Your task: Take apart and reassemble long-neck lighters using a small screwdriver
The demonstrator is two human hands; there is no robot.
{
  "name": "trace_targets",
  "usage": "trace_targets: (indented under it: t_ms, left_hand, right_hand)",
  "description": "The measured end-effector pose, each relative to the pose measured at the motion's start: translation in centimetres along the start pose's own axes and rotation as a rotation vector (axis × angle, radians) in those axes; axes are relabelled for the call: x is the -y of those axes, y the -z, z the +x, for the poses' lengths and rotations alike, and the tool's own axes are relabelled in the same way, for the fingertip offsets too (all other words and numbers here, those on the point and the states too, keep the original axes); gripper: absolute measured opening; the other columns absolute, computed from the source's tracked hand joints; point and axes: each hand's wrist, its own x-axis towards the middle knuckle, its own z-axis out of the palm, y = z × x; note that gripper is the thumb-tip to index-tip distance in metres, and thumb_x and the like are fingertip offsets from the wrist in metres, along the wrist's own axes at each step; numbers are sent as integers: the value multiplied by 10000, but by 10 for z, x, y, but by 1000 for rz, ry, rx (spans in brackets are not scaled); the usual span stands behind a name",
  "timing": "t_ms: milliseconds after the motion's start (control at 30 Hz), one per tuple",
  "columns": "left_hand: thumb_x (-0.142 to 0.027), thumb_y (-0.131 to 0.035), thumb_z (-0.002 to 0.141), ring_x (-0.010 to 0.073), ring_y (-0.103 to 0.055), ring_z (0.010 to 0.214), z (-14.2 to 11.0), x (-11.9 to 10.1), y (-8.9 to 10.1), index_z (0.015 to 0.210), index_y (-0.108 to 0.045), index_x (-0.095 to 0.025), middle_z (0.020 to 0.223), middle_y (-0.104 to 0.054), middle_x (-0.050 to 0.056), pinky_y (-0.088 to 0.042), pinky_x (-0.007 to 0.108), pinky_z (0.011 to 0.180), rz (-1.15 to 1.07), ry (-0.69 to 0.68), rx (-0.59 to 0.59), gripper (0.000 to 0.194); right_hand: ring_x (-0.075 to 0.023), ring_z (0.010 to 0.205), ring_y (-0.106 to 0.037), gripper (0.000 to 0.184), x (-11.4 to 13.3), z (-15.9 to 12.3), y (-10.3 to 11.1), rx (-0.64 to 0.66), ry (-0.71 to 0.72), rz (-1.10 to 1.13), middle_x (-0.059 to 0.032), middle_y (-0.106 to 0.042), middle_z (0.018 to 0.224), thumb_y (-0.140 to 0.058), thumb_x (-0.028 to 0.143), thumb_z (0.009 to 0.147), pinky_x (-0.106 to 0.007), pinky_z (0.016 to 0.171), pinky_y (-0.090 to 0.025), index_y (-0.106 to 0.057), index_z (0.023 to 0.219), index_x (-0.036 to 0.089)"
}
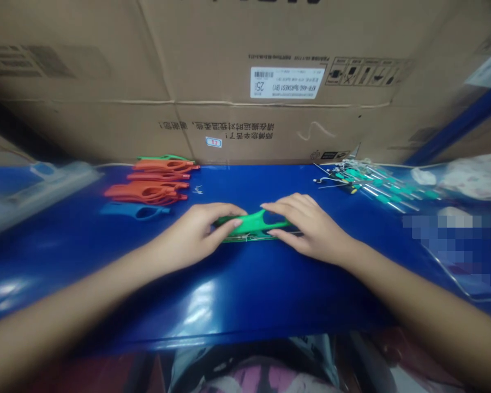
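Observation:
A green plastic lighter casing point(251, 222), with an oval finger hole, is held between my two hands over the middle of the blue table. My left hand point(200, 229) pinches its left end between thumb and fingers. At the other end, my right hand point(311, 224) grips it beside the hole, thumb below and fingers above. Just under the casing lies a second green edge with thin pale wires point(249, 237) along it. Whether the two green parts touch all along, I cannot tell. My fingers hide both ends.
Orange casings point(147, 191) lie stacked at the left, with a blue casing point(135, 210) in front and small white pins point(198, 189) beside them. At the right sits a pile of green-and-metal lighter inner parts point(368, 180). A large cardboard box point(213, 114) stands behind the table point(245, 289).

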Motion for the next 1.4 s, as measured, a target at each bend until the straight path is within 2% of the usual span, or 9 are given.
trace_targets:
  t_ms: [67, 167, 300, 400, 567, 733, 1100, 1267, 1400]
  left_hand:
    - [-348, -510, 996, 199, -699, 973, -4, 0, -4, 1151, -689, -198, 1110, -745, 48, -562, 320, 868, -100, 48, 3, 280]
    - [-363, -549, 980, 200, -693, 974, -7, 7, -8, 1176, -681, -193, 1137, -726, 69, -568, 322, 848, -149, 60, -51, 291]
    - [-364, -657, 925, 213, -659, 996, -10, 17, -7, 1186, -684, -191, 1117, -683, 85, -546, 340, 875, 80, -86, -32, 314]
    - [-323, -624, 950, 223, -632, 992, -12, 18, -6, 1224, -668, -193, 1091, -672, 86, -530, 369, 888, 244, -150, 25, 307]
    - [-315, -621, 950, 236, -616, 977, -13, 18, -5, 1200, -677, -200, 1070, -680, 84, -522, 387, 875, 339, -135, 65, 281]
    - [-317, -637, 935, 229, -633, 960, -12, 19, -6, 1151, -696, -206, 1044, -679, 74, -530, 371, 864, 332, -94, 126, 250]
    - [-337, -685, 911, 222, -648, 942, -17, 19, -6, 1131, -721, -242, 1033, -666, 51, -532, 342, 841, 368, 0, 133, 242]
    - [-305, -633, 916, 233, -633, 899, -15, 14, -11, 1121, -709, -183, 982, -671, 72, -525, 348, 803, 533, -114, 141, 250]
    - [-303, -583, 930, 239, -632, 921, -13, 23, -17, 1189, -670, -153, 1009, -677, 94, -527, 348, 807, 557, -213, 111, 312]
  right_hand:
    - [-249, 1048, -587, 406, 2, 0, -1, 5, 26, 8, -111, -674, 1135, -569, 363, 989, -419, 916, -455, -515, 1349, 183]
    - [-245, 1004, -589, 391, 2, 1, -5, 56, -22, 9, -105, -681, 1070, -579, 400, 981, -392, 878, -447, -554, 1287, 157]
    - [-248, 981, -585, 366, -2, 2, -12, 126, -86, -27, -104, -674, 1063, -562, 428, 984, -377, 842, -434, -579, 1228, 156]
    - [-263, 1018, -573, 361, -2, 3, -16, 145, -85, -28, -121, -653, 1117, -555, 444, 983, -384, 867, -434, -571, 1208, 162]
    - [-270, 1042, -554, 362, 1, 4, -20, 180, -83, -23, -130, -626, 1158, -524, 461, 993, -400, 882, -438, -562, 1191, 160]
    - [-270, 1066, -556, 366, -1, 4, -24, 231, -81, -34, -126, -623, 1179, -525, 456, 994, -411, 877, -438, -582, 1217, 171]
    - [-261, 1055, -571, 389, 3, 3, -27, 210, -129, 31, -121, -623, 1166, -595, 430, 962, -421, 895, -464, -613, 1252, 171]
    - [-271, 1058, -614, 394, 3, 2, -28, 176, -111, 26, -136, -645, 1162, -621, 385, 949, -445, 893, -502, -620, 1278, 168]
    - [-280, 1126, -631, 424, -5, -1, -26, 107, -65, 19, -137, -679, 1210, -621, 338, 940, -474, 951, -508, -581, 1334, 183]
